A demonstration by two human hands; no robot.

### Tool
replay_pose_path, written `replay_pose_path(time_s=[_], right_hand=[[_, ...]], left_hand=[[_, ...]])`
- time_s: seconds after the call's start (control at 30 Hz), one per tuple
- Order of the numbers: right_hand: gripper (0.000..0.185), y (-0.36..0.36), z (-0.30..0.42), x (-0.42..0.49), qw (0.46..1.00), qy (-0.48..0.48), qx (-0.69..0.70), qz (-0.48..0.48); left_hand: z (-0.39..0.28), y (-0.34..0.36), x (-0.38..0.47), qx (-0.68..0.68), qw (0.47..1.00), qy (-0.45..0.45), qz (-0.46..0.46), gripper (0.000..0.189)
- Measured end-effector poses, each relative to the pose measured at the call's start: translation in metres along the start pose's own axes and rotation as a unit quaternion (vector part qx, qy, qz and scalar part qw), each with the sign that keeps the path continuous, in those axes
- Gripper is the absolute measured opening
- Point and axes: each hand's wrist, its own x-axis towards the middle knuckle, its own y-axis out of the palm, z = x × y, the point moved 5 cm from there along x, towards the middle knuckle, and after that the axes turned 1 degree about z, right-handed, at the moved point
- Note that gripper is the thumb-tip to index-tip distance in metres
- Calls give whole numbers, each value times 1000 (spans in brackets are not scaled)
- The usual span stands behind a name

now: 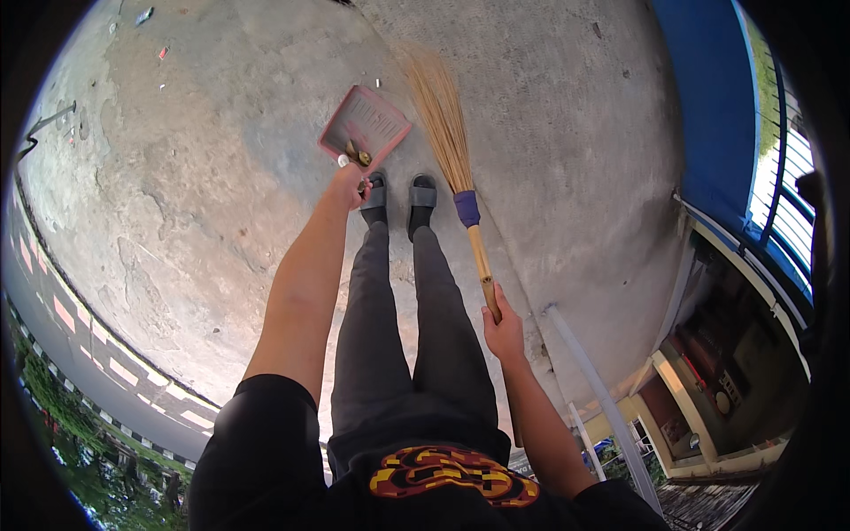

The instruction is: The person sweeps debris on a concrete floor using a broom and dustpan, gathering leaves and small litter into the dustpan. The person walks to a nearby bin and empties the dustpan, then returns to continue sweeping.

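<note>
My left hand (353,186) is closed around the handle of a pink plastic dustpan (392,141), just above my sandals. Some dry brown leaves (358,154) lie inside the pan near its handle end. My right hand (505,328) grips the wooden handle of a stick broom (446,126), bound with a purple band (467,208). The broom's bristles fan out over the concrete to the right of the dustpan, their tips blurred. A small white scrap (378,83) lies on the ground just beyond the pan.
Small litter, including a red wrapper (163,52) and a bluish packet (144,16), is scattered on the concrete ground (564,133) at upper left. A blue wall (707,113) and a grey metal post (591,378) stand on the right. A road (86,338) runs along the left.
</note>
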Motion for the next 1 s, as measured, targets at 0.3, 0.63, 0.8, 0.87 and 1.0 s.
replay_pose_path(time_s=[0.3,0.63,0.8,0.87,1.0], right_hand=[[63,6,23,41,998,39,39,-18],[62,21,-5,20,994,60,-75,44],[62,-9,-21,-50,997,60,-27,50],[62,-15,-26,-65,999,35,3,30],[61,-17,-47,-77,998,32,57,15]], left_hand=[[16,-16,-12,-47,999,-8,-2,21],[41,-40,-10,-43,999,6,-17,18],[39,-38,-9,-48,998,29,-26,21],[37,-42,-7,-30,999,35,-12,19],[42,-60,0,-25,999,20,19,20]])
